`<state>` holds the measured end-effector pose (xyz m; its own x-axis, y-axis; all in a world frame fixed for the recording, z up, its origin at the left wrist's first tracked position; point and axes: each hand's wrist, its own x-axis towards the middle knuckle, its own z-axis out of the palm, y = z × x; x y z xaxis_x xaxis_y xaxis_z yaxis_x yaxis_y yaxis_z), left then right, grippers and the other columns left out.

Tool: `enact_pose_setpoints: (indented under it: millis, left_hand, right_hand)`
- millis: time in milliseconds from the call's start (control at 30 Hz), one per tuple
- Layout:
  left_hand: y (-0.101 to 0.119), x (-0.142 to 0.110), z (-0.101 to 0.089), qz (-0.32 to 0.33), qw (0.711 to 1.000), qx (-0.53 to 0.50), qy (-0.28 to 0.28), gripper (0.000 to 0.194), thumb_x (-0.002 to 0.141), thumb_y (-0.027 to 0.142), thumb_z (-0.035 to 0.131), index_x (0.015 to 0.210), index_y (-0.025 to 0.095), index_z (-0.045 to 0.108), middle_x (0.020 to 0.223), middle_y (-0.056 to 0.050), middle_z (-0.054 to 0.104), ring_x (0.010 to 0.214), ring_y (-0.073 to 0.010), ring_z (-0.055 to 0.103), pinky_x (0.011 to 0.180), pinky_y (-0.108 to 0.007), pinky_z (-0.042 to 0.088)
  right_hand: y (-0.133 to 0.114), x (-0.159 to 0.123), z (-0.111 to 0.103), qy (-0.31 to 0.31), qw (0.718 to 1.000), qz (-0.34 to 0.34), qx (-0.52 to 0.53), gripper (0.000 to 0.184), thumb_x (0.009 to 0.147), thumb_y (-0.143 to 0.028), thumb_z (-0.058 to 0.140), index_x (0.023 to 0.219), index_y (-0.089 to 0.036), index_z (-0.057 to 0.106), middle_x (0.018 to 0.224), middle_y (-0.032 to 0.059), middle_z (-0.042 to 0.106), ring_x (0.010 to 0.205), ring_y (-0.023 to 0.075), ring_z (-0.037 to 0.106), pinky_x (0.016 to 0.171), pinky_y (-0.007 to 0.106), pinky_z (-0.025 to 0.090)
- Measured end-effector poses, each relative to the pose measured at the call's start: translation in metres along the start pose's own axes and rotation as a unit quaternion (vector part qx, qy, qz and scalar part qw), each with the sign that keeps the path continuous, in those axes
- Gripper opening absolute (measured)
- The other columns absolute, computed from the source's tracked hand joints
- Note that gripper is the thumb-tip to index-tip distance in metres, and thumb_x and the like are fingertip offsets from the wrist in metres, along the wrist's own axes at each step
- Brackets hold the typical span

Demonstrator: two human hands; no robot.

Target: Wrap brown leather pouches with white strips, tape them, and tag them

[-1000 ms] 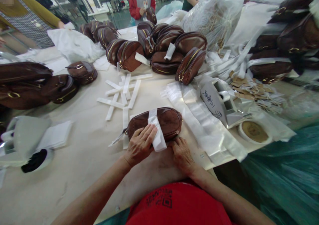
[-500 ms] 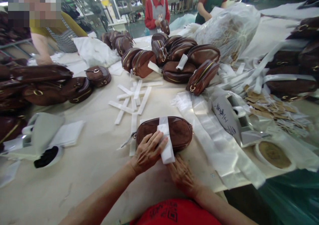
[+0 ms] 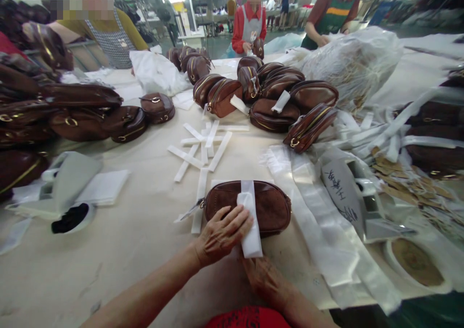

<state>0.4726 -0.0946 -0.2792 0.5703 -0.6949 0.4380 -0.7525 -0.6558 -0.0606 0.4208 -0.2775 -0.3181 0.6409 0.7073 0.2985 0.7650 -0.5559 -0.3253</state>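
Observation:
A small brown oval zip bag (image 3: 273, 204) lies flat on the table in front of me. Across its middle runs a white paper strip (image 3: 251, 236), whose thicker folded part hangs over the near edge. My left hand (image 3: 222, 233) rests on the bag's near side, fingers stretched out flat over the strip. Below the bag, my right hand (image 3: 266, 277) is at the strip's lower end; its fingertips are hidden under the strip and the bag's edge. A metal zip pull (image 3: 192, 208) sticks out at the bag's left end.
Loose white strips (image 3: 203, 146) lie beyond the bag. Brown bags (image 3: 275, 110) are heaped farther back, with more bags (image 3: 87, 120) at left. Tape dispensers stand on the left (image 3: 70, 183) and right (image 3: 344, 192). Clear plastic sleeves (image 3: 311, 221) lie right. Several co-workers stand across the table.
The camera view has shifted, so the scene sits differently in the picture. My right hand has slipped farther under the strip's near end; my left hand stays on the strip.

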Motion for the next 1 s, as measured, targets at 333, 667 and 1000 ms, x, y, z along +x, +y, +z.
enact_pose_setpoints:
  millis: [333, 667, 1000]
  left_hand:
    - [-0.003, -0.002, -0.002, 0.026, 1.0, -0.008, 0.01, 0.037, 0.09, 0.01, 0.042, 0.125, 0.018, 0.049, 0.129, -0.01, 0.054, 0.127, -0.0257, 0.042, 0.1, -0.042, 0.038]
    - [-0.003, -0.001, -0.004, 0.023, 1.0, -0.006, 0.01, 0.036, 0.091, 0.011, 0.04, 0.123, 0.02, 0.051, 0.129, -0.008, 0.055, 0.124, -0.0256, 0.045, 0.098, -0.041, 0.04]
    - [-0.004, -0.003, -0.003, 0.027, 0.999, -0.026, 0.031, 0.034, 0.091, 0.015, 0.042, 0.123, 0.023, 0.048, 0.129, -0.012, 0.052, 0.126, -0.0266, 0.043, 0.094, -0.04, 0.044]
  right_hand:
    - [0.004, -0.006, -0.004, -0.031, 0.998, -0.002, 0.055, 0.037, 0.082, -0.001, 0.033, 0.107, -0.016, 0.056, 0.076, 0.0073, 0.065, 0.065, 0.018, 0.058, 0.06, 0.028, 0.047]
    - [0.024, -0.024, -0.059, 0.114, 0.987, 0.015, 0.114, 0.024, 0.081, -0.007, 0.047, 0.101, -0.018, 0.055, 0.084, 0.0073, 0.063, 0.076, 0.0169, 0.059, 0.067, 0.029, 0.05]
    - [0.039, 0.045, -0.08, 0.066, 0.984, 0.074, 0.149, 0.042, 0.084, -0.01, 0.043, 0.125, -0.019, 0.05, 0.124, 0.0109, 0.057, 0.117, 0.0223, 0.051, 0.096, 0.042, 0.046]
